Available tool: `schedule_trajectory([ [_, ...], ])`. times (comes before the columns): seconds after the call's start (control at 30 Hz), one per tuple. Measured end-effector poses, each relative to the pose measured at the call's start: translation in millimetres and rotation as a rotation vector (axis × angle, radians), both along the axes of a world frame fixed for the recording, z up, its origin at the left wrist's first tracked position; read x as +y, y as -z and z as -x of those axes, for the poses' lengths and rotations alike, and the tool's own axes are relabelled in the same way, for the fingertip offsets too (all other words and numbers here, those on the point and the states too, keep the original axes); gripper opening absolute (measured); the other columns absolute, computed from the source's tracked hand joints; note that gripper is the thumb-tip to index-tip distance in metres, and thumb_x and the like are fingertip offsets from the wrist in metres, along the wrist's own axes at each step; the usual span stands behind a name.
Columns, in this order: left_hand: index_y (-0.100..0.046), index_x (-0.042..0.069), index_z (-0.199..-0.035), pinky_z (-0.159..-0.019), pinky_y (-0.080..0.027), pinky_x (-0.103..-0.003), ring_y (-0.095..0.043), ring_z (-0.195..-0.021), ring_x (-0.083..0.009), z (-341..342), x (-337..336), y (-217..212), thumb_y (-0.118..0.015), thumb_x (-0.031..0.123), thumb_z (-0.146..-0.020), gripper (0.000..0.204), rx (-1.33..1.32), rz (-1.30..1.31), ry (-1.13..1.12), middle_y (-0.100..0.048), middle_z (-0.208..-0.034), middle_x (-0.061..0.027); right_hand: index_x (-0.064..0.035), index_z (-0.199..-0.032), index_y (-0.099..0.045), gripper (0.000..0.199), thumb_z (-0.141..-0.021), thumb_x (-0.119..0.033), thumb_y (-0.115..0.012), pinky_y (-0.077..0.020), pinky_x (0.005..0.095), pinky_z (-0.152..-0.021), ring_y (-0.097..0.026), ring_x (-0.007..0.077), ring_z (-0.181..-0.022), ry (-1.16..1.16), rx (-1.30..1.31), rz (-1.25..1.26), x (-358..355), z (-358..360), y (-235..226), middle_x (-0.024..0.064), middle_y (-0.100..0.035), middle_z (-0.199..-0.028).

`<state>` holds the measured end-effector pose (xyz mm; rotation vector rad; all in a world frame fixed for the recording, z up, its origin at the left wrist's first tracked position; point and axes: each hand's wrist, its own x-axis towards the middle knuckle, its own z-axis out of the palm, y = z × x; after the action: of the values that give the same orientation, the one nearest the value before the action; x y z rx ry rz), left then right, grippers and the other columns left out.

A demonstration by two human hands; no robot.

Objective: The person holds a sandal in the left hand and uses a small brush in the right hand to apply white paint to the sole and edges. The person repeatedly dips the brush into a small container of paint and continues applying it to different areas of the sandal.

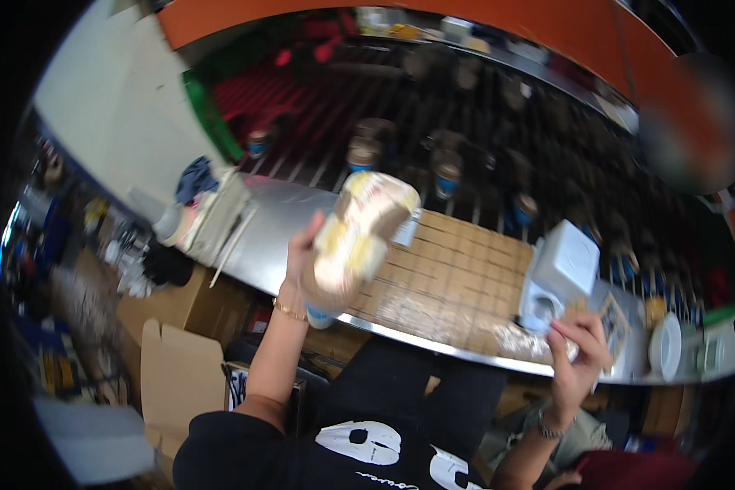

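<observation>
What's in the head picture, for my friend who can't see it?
A person's left hand holds a shoe-shaped thing, patchy white and yellow, over a metal table. The right hand is near a white box; whether it holds anything is unclear. A lined brown mat lies on the table; a dark rack stands behind.

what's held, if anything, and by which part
The left hand holds a shoe-like piece by its left edge; whether the right hand holds anything is unclear.
</observation>
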<state>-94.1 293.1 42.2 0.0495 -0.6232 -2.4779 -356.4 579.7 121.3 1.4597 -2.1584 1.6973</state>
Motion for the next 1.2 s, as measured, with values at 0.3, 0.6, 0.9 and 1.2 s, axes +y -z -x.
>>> schedule_trajectory([
  [0.3,-0.061,0.005,-0.121,-0.061,-0.059,-0.021,-0.066,-0.085,-0.0209,-8,-240,43,-0.08,0.071,-0.065,0.089,-0.216,-0.313,-0.325,-0.061,-0.108,-0.0227,0.0013,-0.093,-0.076,0.017,-0.076,0.002,-0.079,-0.0446,0.0234,-0.071,-0.055,0.0131,-0.079,-0.124,-0.226,-0.034,2,12,31,0.0058,-0.058,-0.087],
  [0.6,-0.046,0.011,-0.146,-0.085,-0.053,-0.042,-0.059,-0.11,-0.0365,59,-218,39,-0.055,0.07,-0.09,0.082,-0.43,-0.56,-0.649,-0.057,-0.131,-0.0187,0.0006,-0.098,-0.076,0.016,-0.084,-0.006,-0.078,-0.0448,0.0225,-0.068,-0.055,0.0121,-0.078,-0.13,-0.307,-0.061,14,20,35,0.0047,-0.059,-0.087],
  [0.9,-0.054,0.0,-0.138,-0.099,-0.05,-0.042,-0.061,-0.121,-0.0366,93,-254,37,-0.083,0.044,-0.062,0.093,-1.78,1.524,-0.334,-0.062,-0.128,-0.0268,0.0034,-0.108,-0.073,0.018,-0.091,-0.001,-0.067,-0.0421,0.0232,-0.07,-0.054,0.0106,-0.079,-0.11,-0.435,-0.114,12,12,47,0.0039,-0.062,-0.085],
  [1.2,-0.013,0.008,-0.158,-0.116,-0.029,-0.063,-0.023,-0.144,-0.0535,43,-66,-70,-0.049,0.063,-0.096,0.091,-0.26,0.356,-0.025,-0.018,-0.159,-0.032,-0.0054,-0.104,-0.077,0.019,-0.087,-0.007,-0.073,-0.0436,0.0336,-0.064,-0.058,0.0223,-0.067,0.316,0.188,-0.301,44,66,54,0.0104,-0.061,-0.074],
])
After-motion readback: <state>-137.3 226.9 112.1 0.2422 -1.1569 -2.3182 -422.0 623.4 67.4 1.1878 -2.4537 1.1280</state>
